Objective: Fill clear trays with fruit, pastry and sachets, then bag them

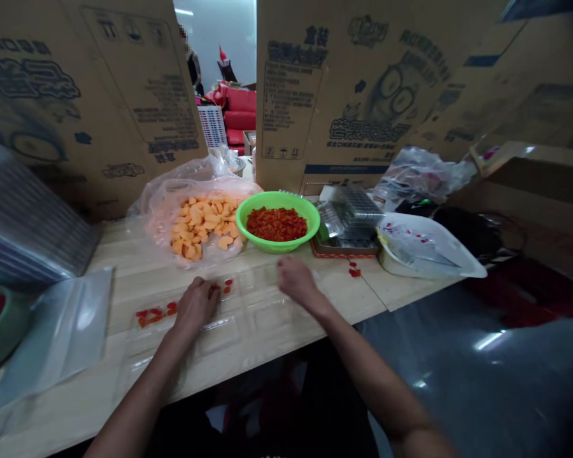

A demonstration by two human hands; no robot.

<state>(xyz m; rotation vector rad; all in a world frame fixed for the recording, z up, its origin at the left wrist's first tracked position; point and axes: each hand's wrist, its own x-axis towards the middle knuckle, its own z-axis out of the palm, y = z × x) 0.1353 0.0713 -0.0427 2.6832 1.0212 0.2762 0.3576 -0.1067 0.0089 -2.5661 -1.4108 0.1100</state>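
Note:
A clear plastic tray (219,324) with shallow compartments lies along the front of the table. Small red pieces (156,312) sit in its left compartment, and a few more show just right of my left hand (199,302). That hand rests over the tray, its fingers curled together; whatever is between them is hidden. My right hand (293,278), a little blurred, is closed above the tray, just in front of a green bowl (277,245) of small red pieces. What it holds, if anything, cannot be made out. Left of the bowl, an open plastic bag (160,207) contains orange heart-like pieces (205,222).
Stacked clear boxes (356,213) and a white basin (424,270) stand to the right. Loose red bits (354,272) lie near the table's edge. At left are stacked clear trays (28,216) and another green bowl (12,331). Cardboard boxes (363,95) wall off the back; a person stands beyond.

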